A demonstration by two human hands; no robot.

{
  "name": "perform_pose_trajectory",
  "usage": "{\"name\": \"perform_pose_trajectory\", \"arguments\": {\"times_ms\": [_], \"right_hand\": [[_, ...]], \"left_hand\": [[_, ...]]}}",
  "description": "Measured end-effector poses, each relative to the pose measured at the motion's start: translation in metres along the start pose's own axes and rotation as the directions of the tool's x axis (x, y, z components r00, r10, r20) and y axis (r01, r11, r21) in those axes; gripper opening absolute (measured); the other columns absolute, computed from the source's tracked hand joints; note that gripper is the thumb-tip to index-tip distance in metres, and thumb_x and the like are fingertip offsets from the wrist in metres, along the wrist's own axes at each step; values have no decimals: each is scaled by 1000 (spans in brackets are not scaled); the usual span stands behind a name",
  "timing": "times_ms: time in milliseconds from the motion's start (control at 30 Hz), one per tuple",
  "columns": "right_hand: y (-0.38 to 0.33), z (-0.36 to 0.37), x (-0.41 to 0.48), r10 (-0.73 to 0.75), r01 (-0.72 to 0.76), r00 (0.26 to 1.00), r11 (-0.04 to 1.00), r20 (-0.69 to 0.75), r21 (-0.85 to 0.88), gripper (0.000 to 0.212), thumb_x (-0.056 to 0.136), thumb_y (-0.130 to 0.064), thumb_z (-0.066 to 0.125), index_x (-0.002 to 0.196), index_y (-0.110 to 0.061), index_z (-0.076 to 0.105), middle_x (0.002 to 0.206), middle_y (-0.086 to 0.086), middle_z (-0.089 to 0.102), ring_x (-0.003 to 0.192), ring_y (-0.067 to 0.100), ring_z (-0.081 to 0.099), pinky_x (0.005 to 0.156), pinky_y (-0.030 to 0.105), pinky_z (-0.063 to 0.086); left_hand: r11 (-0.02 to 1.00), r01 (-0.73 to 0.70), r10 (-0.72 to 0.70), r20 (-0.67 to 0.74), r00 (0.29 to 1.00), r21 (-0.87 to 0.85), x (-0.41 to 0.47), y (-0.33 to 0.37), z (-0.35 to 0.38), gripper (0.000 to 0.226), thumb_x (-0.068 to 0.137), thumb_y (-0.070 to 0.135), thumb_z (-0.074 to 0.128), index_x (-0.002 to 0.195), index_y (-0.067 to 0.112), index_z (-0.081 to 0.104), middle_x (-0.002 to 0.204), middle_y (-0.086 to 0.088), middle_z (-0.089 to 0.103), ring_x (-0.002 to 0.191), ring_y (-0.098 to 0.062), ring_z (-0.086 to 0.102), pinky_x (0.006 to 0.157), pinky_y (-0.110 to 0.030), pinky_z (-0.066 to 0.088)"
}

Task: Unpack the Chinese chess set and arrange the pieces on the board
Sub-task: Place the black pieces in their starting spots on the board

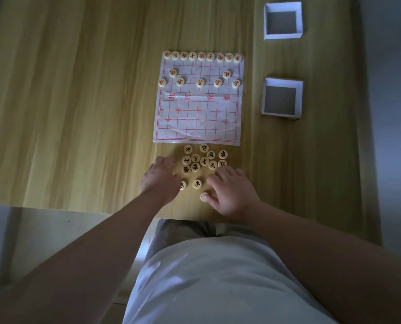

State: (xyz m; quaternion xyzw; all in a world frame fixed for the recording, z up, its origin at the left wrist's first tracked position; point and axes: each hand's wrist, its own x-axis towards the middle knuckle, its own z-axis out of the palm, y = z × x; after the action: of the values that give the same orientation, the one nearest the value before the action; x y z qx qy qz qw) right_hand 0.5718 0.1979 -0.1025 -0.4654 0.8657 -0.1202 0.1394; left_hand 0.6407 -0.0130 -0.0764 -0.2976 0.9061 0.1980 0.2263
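Note:
A white sheet board [198,118] with red grid lines lies on the wooden table. Several red-lettered pieces [201,56] stand in rows on its far half; the near half is bare. Several black-lettered round pieces [200,160] lie loose in a cluster on the table just below the board's near edge. My left hand [159,181] rests palm down at the cluster's left side, partly covering one piece [183,184]. My right hand [232,190] lies at the cluster's right, fingers spread, its thumb touching a single piece [204,196]. Another piece [197,183] sits between the hands.
Two open white box halves stand right of the board, one far [283,21] and one nearer [281,98]. The table's near edge [134,212] runs just below my hands. Bare wooden tabletop stretches left of the board.

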Motion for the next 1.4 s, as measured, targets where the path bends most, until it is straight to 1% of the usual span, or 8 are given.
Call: {"name": "perform_pose_trajectory", "arguments": {"times_ms": [100, 233, 367, 533, 900, 1100, 1200, 1400], "right_hand": [[-10, 6, 5, -62, 63, 997, 998, 54, -16, 43, 85, -50, 68, 108, -15, 62, 106, 7, 61, 99, 28, 57, 85, 43, 46], [-16, 13, 12, 48, -46, 998, 998, 38, -36, 31, 88, -41, 71, 101, -13, 66, 103, 8, 64, 96, 29, 60, 84, 44, 47], [-20, 13, 18, 205, -205, 979, 977, -6, -57, 30, 95, -43, 62, 105, -14, 65, 101, 5, 66, 96, 28, 60, 85, 43, 44], [-36, 10, 22, 303, -304, 953, 952, -24, -28, 37, 98, -49, 50, 116, -18, 61, 110, 3, 64, 102, 25, 56, 88, 42, 42], [-33, -2, 28, 555, -544, 829, 829, -66, 133, 28, 99, -35, 49, 120, -19, 58, 112, 2, 57, 102, 22, 53, 90, 39, 40], [-11, -5, 31, 711, -657, 700, 678, -66, 331, 27, 101, -29, 51, 123, -14, 57, 117, 8, 56, 105, 26, 56, 92, 41, 45], [1, -9, 32, 717, -660, 696, 660, -39, 360, 29, 102, -23, 49, 128, -12, 56, 121, 10, 55, 106, 27, 57, 92, 44, 49], [19, -11, 40, 632, -603, 773, 710, 47, 364, 37, 101, -16, 49, 138, -16, 51, 131, 8, 53, 108, 26, 61, 92, 43, 53]], "left_hand": [[1000, -12, 12, 28, 1000, -29, 4, -3, -2, 45, 86, 21, 54, 130, 25, 50, 134, 2, 44, 116, -24, 51, 92, -38, 45], [993, -90, 95, 56, 994, -75, 10, -18, 0, 46, 83, 21, 58, 128, 30, 51, 128, 7, 48, 111, -18, 54, 91, -36, 48], [966, -251, 256, 92, 962, -63, 11, -30, 4, 52, 80, 33, 66, 129, 31, 50, 129, 9, 46, 117, -15, 51, 97, -38, 49], [909, -416, 413, 81, 907, 31, 9, -38, 11, 59, 77, 55, 72, 126, 33, 49, 130, 8, 44, 125, -16, 44, 102, -40, 47], [927, -368, 369, 5, 929, -77, 19, -46, 11, 39, 86, 42, 70, 119, 27, 54, 116, 8, 51, 109, -15, 55, 91, -42, 52], [953, -274, 276, 0, 961, -127, 25, -32, 2, 43, 84, 49, 67, 118, 27, 52, 115, 9, 52, 102, -16, 58, 88, -42, 52], [973, -220, 216, -59, 975, -76, 29, -16, -4, 41, 90, 44, 61, 124, 24, 51, 120, 3, 50, 106, -22, 54, 90, -43, 50], [957, -286, 289, -71, 955, 53, 45, 20, -11, 44, 95, 32, 56, 138, 28, 47, 135, 3, 43, 123, -22, 44, 100, -40, 44]]}}
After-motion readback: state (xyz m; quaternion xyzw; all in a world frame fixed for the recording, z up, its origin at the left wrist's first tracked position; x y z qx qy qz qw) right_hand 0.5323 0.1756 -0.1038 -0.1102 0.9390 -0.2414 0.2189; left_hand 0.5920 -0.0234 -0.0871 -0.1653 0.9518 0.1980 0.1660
